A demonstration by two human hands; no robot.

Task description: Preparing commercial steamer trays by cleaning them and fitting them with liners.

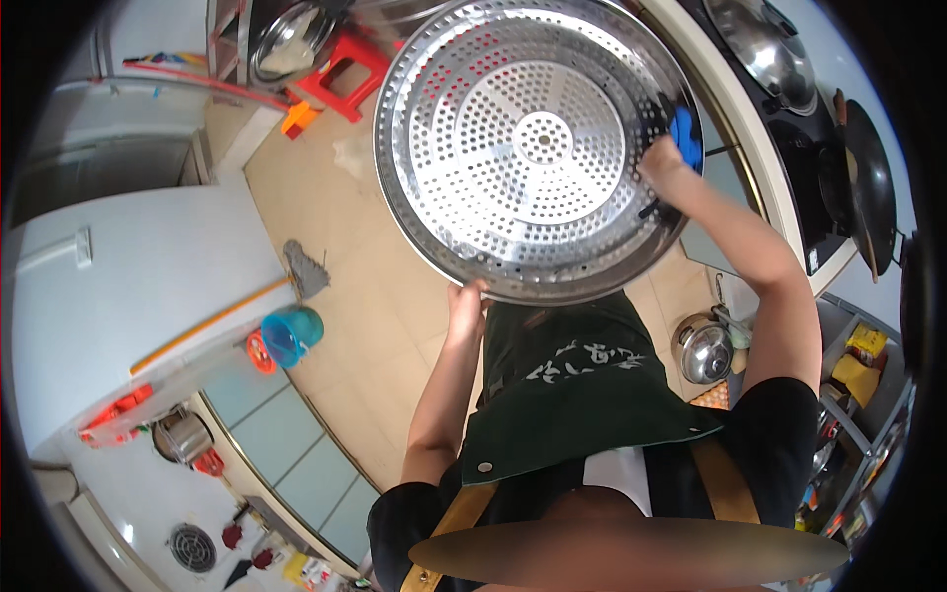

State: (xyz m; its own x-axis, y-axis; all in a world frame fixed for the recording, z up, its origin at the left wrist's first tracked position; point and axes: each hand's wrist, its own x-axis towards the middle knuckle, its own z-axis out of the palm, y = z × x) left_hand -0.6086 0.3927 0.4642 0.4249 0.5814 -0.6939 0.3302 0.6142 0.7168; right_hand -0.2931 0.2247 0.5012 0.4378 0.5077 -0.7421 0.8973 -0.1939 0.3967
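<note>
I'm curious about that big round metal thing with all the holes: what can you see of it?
The perforated pan looks like shiny, silvery steel, with a raised wall and a rim. Small holes in ringed bands surround a central disc. It is held up above the floor, its inside facing the camera. The left hand grips its lower-left rim; the right hand is at its inner right side, with a blue item.

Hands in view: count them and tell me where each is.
2: the left hand at the lower rim of the perforated pan, the right hand over its right side beside a blue item. Both are partly hidden.
</note>
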